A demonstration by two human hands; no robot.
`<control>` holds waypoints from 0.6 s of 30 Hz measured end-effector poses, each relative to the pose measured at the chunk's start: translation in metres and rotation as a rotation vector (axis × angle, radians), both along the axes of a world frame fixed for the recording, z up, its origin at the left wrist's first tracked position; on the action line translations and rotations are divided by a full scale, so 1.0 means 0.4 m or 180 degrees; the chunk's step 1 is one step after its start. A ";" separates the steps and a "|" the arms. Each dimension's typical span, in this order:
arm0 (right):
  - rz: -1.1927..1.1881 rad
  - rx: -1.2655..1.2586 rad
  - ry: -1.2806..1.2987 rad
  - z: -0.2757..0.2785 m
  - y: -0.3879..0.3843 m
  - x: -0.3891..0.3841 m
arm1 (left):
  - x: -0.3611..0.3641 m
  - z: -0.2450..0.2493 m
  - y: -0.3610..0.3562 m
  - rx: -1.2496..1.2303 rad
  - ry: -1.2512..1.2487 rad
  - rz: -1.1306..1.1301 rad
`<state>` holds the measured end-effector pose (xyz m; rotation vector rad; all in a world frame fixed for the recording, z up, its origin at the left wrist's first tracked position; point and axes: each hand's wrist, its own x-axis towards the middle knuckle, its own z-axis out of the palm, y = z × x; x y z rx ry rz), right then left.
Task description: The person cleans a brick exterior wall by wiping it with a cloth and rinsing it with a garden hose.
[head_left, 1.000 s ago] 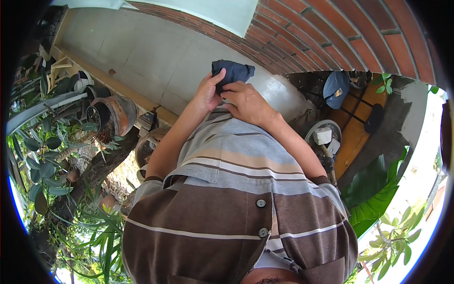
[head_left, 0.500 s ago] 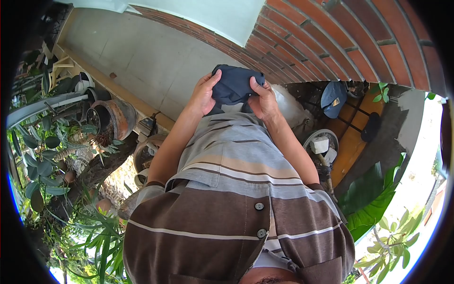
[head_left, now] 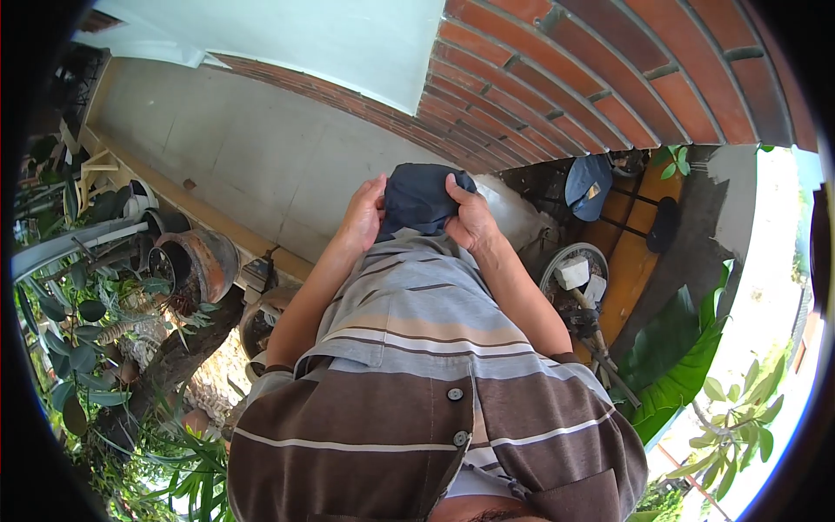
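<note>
A dark navy piece of soft cloth is held in front of my waist, bunched and rounded; I cannot make out whether it is a cap or a folded garment. On its left edge, my left hand is closed, with the thumb on the near side. My right hand grips the opposite edge, its thumb pressed on top of the fabric. Most fingers of both hands are hidden behind the cloth. Below it lies the hem of my striped shirt.
Clay pots and plants line the ledge on the left. A brick wall rises ahead on the right. To the right are a blue cap, a round container with white blocks, and a big green leaf.
Both hands and the navy cloth have come lower, closer to my body. The cloth looks more rounded, and my right thumb now lies over its upper right part. The view has shifted slightly.
</note>
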<state>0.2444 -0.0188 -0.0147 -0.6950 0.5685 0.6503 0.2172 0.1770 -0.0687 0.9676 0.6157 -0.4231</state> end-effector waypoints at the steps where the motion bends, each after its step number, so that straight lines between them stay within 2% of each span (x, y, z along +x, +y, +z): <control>1: -0.0262 0.0154 0.0054 -0.006 -0.020 0.005 | -0.006 0.014 0.023 -0.0316 0.0303 -0.0090; 5: -0.0794 0.0090 -0.0425 0.061 -0.107 0.030 | -0.017 0.007 0.076 -0.0370 -0.0068 -0.0086; 7: -0.0995 -0.0092 -0.0969 0.145 -0.166 0.046 | -0.027 -0.004 0.099 -0.0340 -0.0092 -0.0078; 8: -0.1235 -0.0347 -0.1385 0.218 -0.194 0.057 | -0.031 -0.009 0.109 -0.0324 -0.0112 -0.0074; 9: -0.1402 -0.0246 -0.1975 0.291 -0.234 0.067 | -0.034 -0.015 0.118 -0.0306 -0.0081 -0.0028; 12: -0.3003 -0.2016 -0.4503 0.518 -0.369 0.111 | -0.049 -0.041 0.130 -0.0276 0.0003 0.0043; 14: -0.3409 -0.3558 -0.5531 0.654 -0.472 0.158 | -0.050 -0.058 0.130 -0.0268 0.0018 0.0045; 17: -0.3408 -0.5832 -0.6058 0.745 -0.445 0.284 | -0.037 -0.059 0.116 -0.0136 0.0063 -0.0117; 18: -0.3121 -0.6562 -0.5862 0.724 -0.434 0.333 | -0.032 -0.059 0.111 -0.0117 0.0046 -0.0129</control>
